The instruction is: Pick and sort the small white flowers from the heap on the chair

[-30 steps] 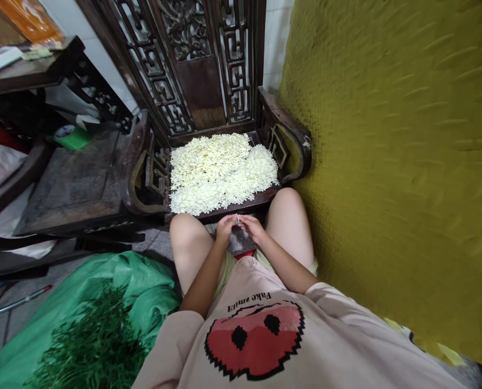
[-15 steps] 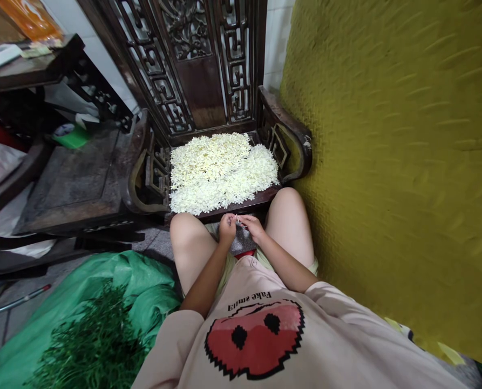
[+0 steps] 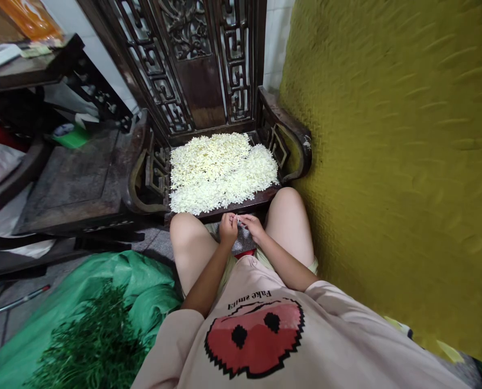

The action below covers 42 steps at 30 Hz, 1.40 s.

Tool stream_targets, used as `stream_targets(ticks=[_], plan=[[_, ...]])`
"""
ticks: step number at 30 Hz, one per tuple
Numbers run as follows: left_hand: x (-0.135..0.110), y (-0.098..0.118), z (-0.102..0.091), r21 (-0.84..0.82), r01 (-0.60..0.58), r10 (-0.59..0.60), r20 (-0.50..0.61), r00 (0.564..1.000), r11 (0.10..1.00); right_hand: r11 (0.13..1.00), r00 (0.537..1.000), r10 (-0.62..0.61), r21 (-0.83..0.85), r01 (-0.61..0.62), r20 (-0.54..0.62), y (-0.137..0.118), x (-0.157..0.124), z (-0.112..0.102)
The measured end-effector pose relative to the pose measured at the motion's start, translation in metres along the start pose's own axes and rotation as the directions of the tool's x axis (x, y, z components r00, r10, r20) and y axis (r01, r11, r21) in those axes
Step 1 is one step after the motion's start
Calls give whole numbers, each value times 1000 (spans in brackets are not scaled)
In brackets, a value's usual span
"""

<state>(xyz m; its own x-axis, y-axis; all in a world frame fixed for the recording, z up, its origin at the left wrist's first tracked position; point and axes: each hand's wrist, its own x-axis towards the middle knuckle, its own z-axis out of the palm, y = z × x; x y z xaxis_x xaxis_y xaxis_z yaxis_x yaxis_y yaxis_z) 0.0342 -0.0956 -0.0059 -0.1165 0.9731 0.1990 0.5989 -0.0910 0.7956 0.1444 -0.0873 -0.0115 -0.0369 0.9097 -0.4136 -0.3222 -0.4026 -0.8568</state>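
Observation:
Between my knees, just in front of the chair seat, my left hand and my right hand meet at the fingertips. Both have their fingers closed in a pinch. A small, thin white piece shows between them, too small to name. Something greyish lies under the right fingers, and I cannot make it out. Beyond my hands, a wide layer of small white and pale yellow flowers covers the seat of a dark carved wooden chair.
To the left stands a second dark wooden chair with a green roll on it. A green sack with leafy stems lies at lower left. A yellow textured mat stands upright along the right side.
My left hand has turned and shifted very slightly, with its fingers still at the small white piece. The right hand stays almost where it was.

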Motion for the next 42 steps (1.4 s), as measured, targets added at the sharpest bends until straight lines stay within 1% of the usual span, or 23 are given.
stream_targets(ticks=[5,8,16,21,23,25,27,29,32,34,36,38,42], plan=[[1,-1,2,105,-30,28,20,999,994,1000,1000,-7,11,7,0,1,0,0],[1,-3,6,104,-18,17,17,1000,994,1000,1000,-12,5,12,17,2,1,0],[-1,-7,10,-77,39,-40,-4,999,996,1000,997,-22,-16,23,80,4,2,-1],[-1,-9,15,-177,107,-111,-16,994,978,1000,998,-27,-7,27,56,3,2,0],[-1,-11,16,-235,170,-175,2,985,957,999,998,-41,-11,41,57,2,1,1],[1,-13,16,-288,240,-237,46,970,927,998,996,-59,-22,60,70,0,0,1],[3,-15,15,-314,275,-260,89,961,909,997,994,-64,-43,68,87,-1,-2,2],[4,-15,12,-290,248,-231,92,969,924,996,994,-51,-62,57,101,-2,-3,2],[4,-13,9,-184,137,-129,55,990,973,997,995,-31,-73,38,94,-2,-4,2],[2,-10,10,-122,84,-78,52,996,989,997,996,-40,-69,45,74,0,-3,2],[0,-9,12,-89,78,-73,55,996,993,995,996,-65,-72,70,64,1,-1,2],[0,-9,14,-81,97,-93,48,994,992,991,993,-96,-92,102,65,2,0,2],[0,-10,15,-114,119,-115,44,992,986,979,988,-146,-136,152,54,1,0,5]])
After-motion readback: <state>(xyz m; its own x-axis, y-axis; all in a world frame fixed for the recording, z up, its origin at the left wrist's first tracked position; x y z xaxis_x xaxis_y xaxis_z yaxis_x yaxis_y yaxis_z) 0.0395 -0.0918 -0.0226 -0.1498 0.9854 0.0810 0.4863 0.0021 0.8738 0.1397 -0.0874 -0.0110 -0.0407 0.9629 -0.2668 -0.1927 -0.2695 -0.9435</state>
